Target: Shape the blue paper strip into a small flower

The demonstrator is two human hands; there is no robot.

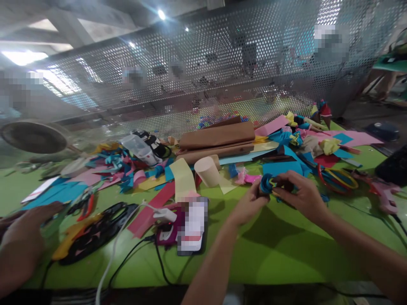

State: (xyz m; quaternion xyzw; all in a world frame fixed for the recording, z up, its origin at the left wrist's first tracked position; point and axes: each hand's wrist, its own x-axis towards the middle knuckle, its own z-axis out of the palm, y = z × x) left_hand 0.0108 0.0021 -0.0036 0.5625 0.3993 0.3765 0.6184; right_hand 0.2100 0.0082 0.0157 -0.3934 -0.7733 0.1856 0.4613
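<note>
Above the right half of the green table (254,258), my left hand (251,203) is closed round the lower left side of a small rolled blue paper piece (266,184). Across from it, my right hand (294,190) pinches the other side of the same piece, its fingertips by a bit of yellow-green at the centre. Both hands are raised a little, with a shadow on the table beneath. Pink paper bits (251,178) lie just behind my left hand.
Another person's hand (28,237) is at the far left, beside a yellow glue gun (74,233) and orange-handled pliers (85,207). A phone (193,228) and a purple power socket (170,233) lie left of my arms. Brown paper rolls (219,134) and a mesh screen (222,72) stand behind.
</note>
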